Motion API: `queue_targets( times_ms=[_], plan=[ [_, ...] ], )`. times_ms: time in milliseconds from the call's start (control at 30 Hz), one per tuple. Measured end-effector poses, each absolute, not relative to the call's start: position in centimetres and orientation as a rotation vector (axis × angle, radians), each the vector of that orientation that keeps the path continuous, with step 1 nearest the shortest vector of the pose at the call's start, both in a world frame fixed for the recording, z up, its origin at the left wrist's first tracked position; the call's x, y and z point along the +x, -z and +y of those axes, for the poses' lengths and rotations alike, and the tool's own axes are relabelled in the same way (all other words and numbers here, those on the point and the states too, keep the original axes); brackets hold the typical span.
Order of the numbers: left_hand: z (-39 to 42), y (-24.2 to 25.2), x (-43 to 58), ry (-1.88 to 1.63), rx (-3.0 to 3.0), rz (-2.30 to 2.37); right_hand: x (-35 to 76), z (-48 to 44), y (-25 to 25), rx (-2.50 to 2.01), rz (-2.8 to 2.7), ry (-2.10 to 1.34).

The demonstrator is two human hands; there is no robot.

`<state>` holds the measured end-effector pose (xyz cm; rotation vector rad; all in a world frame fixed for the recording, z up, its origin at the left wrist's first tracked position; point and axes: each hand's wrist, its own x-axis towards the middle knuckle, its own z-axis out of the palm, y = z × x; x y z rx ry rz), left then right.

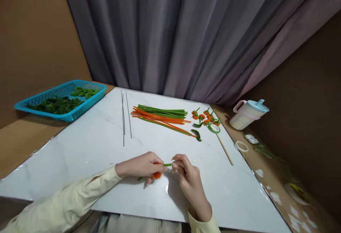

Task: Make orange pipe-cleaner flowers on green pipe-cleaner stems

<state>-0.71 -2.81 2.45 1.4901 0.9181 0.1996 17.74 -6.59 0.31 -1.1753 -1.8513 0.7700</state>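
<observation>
My left hand (145, 165) is closed around a small orange pipe-cleaner piece (157, 175), low over the front middle of the white table. A green pipe-cleaner stem (167, 164) sticks out of it to the right. At the stem's tip, the fingers of my right hand (188, 172) are pinched together. A short bit of green (140, 178) shows under my left wrist. Beyond my hands lie green pipe cleaners (162, 111) and orange pipe cleaners (160, 116) in a bundle. Small orange pieces with green stems (210, 117) are grouped to the right of it.
A blue basket (71, 116) of green leaf shapes stands at the left. Thin dark wires (123, 119) lie on the table (93, 155). Green tape (214, 128), a wooden stick (225, 150), a white tape ring (241, 146) and a lidded cup (245, 117) are on the right.
</observation>
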Motion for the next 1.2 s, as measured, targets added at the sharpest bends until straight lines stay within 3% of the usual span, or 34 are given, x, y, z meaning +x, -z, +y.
queue_targets(
  times_ms=[633,833,1200],
  plan=[
    [-2.9,-3.4,-0.9,-0.234,1.331,0.851,17.7,-6.4,-0.7,-1.244,-1.780,-0.770],
    [-2.7,-2.7,-0.8,-0.374,1.357,0.805,17.5,-6.6,-1.2,-1.205,-1.659,-0.967],
    [-4.3,-4.3,-0.1,-0.818,1.853,1.135,17.3,-7.1,-2.3,-1.104,-1.532,-1.227]
  ],
)
